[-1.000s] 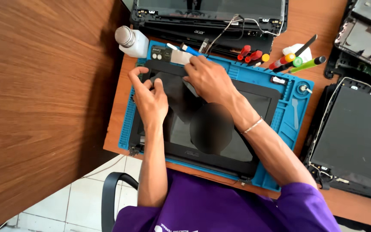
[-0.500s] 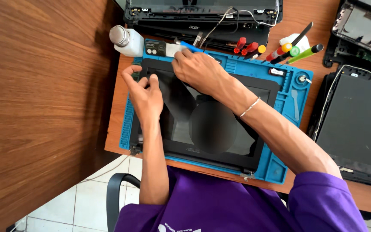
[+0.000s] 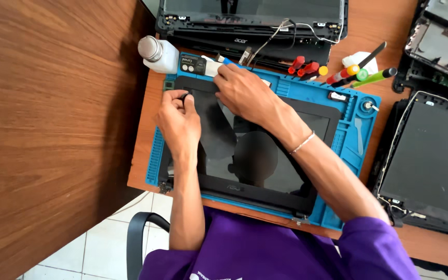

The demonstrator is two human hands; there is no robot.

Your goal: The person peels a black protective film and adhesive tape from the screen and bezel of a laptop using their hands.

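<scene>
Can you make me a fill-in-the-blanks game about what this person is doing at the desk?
1. The black laptop screen panel lies on a ____ rubber work mat.
2. The left hand pinches the panel's top ____ corner.
3. The right hand wears a thin ____ on its wrist.
4. The white plastic bottle has a ____ metal cap.

Missing words: blue; left; bracelet; silver

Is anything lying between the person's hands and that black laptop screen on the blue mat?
Nothing visible does. The left hand and right hand both rest directly on the laptop screen, near its far left corner on the blue mat.
</scene>
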